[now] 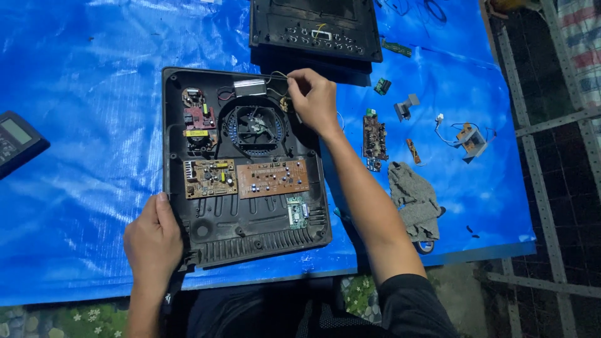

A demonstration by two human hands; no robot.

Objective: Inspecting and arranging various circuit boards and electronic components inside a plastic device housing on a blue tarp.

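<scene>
An open black plastic appliance casing (250, 231) lies on a blue plastic sheet (87, 125). Inside it are a round fan (255, 125), two brown circuit boards (247, 178), a small red board (199, 116), a small green board (298, 211) and a silver block (250, 87). My left hand (153, 241) grips the casing's near left edge. My right hand (313, 97) is at the casing's far right corner, fingers pinched on thin wires (280, 76) beside the silver block.
A second black housing with buttons (315, 31) lies beyond the casing. Right of my arm lie a loose circuit board (374, 139), small parts (407, 106), a wired component (471, 139) and a grey rag (414, 201). A dark meter (15, 141) sits at the left edge. Metal grating (551, 188) borders the right.
</scene>
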